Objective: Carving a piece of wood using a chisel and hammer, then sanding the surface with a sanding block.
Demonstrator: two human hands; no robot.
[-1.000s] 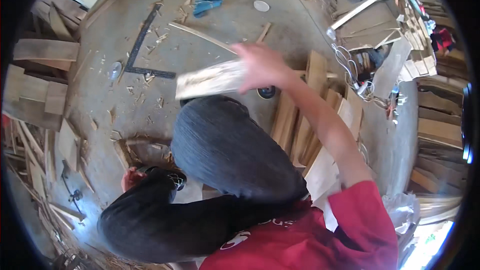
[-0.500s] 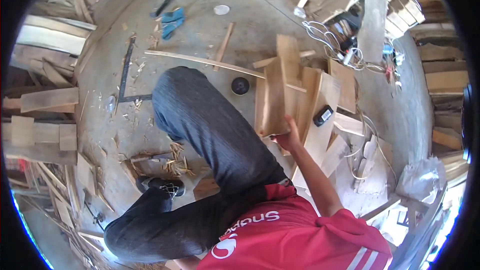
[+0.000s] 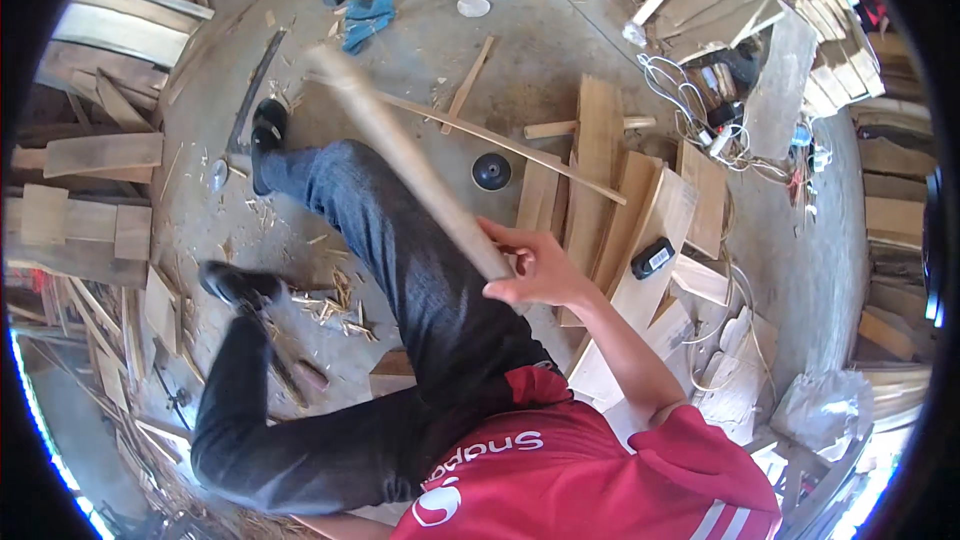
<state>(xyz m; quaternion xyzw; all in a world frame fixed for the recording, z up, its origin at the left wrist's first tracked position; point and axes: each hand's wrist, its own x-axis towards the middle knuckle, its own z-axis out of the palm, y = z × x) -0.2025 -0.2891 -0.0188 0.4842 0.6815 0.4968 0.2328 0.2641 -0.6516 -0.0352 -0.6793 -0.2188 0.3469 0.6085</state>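
Note:
My right hand (image 3: 535, 268) is closed round the near end of a wooden board (image 3: 405, 160). Seen nearly edge-on and a little blurred, the board slants up and to the left above my thigh. My thumb lies on one side of it and my fingers on the other. Of my left arm only part of the forearm (image 3: 345, 526) shows at the lower edge; the left hand is out of sight. To the right of the held board, several planks (image 3: 600, 140) lie on the floor, and a small black device (image 3: 653, 258) rests on a pale board (image 3: 640, 290).
A thin wooden strip (image 3: 500, 145) crosses the floor near a round black disc (image 3: 491, 172). Further off lie a blue cloth (image 3: 368, 22) and a dark metal square (image 3: 258, 90). Cables (image 3: 670, 90) tangle at the right. Wood stacks line both sides, and shavings (image 3: 340, 305) scatter near my feet.
My right hand has swung the board leftward from over the plank pile and turned it edge-on. My legs have shifted, and both shoes now show. The view has moved slightly.

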